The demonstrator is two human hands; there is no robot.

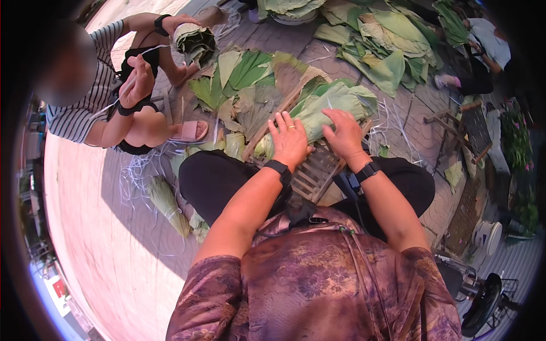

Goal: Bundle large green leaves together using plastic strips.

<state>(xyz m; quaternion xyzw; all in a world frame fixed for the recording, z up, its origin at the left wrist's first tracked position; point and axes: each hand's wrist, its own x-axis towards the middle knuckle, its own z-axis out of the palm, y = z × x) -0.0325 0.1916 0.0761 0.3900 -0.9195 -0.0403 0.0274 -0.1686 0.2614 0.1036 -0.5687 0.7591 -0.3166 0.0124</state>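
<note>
Both forearms [245, 203] forward, fingers [281, 125] spread.

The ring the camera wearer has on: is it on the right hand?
No, the gold-coloured ring sits on a finger of the left hand, and none shows on the right hand.

Daylight glares on the pavement [79, 216] well left of the left grip [288, 141]; hard-edged shade [136, 204] lies nearer. Forward-left of it, a head [65, 62] is blurred. Fisheye distortion bends the black-rimmed edges.
</note>
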